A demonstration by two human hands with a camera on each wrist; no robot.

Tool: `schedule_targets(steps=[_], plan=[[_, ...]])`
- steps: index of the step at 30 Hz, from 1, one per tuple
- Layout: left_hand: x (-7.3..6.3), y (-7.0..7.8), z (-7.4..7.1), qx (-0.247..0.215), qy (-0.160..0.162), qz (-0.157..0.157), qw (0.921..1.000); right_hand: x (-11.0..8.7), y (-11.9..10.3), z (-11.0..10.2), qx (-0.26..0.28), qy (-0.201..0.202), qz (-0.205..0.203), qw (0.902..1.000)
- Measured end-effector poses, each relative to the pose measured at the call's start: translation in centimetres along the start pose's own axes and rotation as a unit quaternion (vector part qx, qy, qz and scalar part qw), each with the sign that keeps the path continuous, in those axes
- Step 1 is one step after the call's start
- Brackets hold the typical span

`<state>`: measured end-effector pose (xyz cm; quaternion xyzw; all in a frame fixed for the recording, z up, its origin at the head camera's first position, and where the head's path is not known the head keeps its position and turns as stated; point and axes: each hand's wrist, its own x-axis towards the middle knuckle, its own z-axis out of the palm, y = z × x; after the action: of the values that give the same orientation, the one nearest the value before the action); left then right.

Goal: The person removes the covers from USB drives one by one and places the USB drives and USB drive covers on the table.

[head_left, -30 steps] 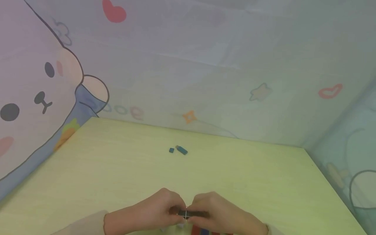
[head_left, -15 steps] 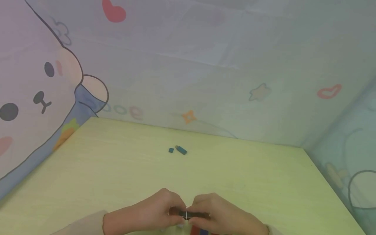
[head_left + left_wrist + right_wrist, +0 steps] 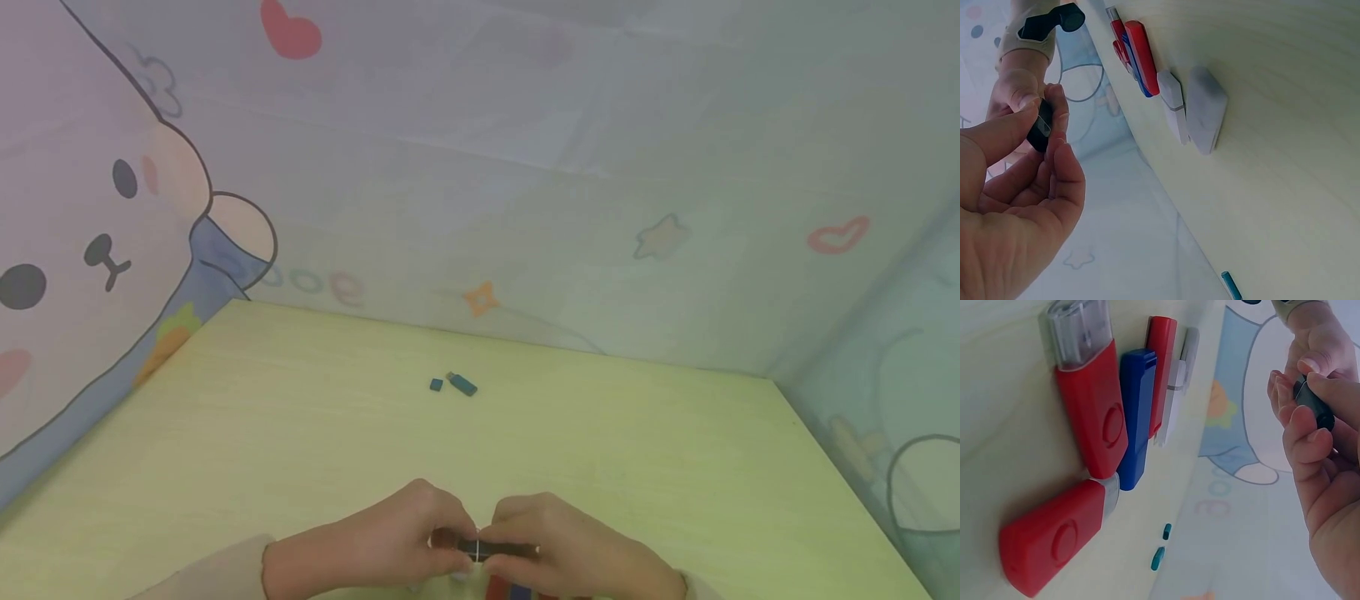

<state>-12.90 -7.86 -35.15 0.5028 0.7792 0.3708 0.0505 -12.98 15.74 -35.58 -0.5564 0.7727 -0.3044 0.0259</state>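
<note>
Near the front edge of the table, both hands pinch a small black USB flash drive (image 3: 471, 548) end to end, with a thin pale line across its middle. My left hand (image 3: 390, 533) grips one end between thumb and fingers. At the other end, my right hand (image 3: 566, 550) pinches in the same way. The right wrist view shows the black drive (image 3: 1314, 406) between the thumbs and curled fingertips; fingers hide parts of it. On the table below lie a red USB drive (image 3: 1094, 412), a second red one (image 3: 1054, 537) and a blue one (image 3: 1137, 419).
Another red piece (image 3: 1162, 369) lies beside the blue one. Two white pieces (image 3: 1207, 109) lie side by side near it. Farther back on the table (image 3: 637, 433) are a teal USB drive (image 3: 462, 384) and its small teal cap (image 3: 437, 385). A printed cloth hangs behind.
</note>
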Motion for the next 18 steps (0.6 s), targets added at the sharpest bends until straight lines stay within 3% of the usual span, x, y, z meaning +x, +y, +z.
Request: schedule_targets(steps=[4,10,18], plan=[[-0.01,-0.06,0.02,-0.004,0.005,0.017,0.9998,0.04,0.37,0.15,-0.005,0.014,-0.033,0.9993],[-0.2,-0.21,-0.05,-0.009,0.007,0.014,0.9998,0.01,0.63,0.1,-0.025,0.023,-0.069,0.9971],[0.0,-0.12,-0.74,0.007,0.023,-0.003,0.9997,0.21,0.67,-0.46,-0.043,0.04,-0.058,0.9966]])
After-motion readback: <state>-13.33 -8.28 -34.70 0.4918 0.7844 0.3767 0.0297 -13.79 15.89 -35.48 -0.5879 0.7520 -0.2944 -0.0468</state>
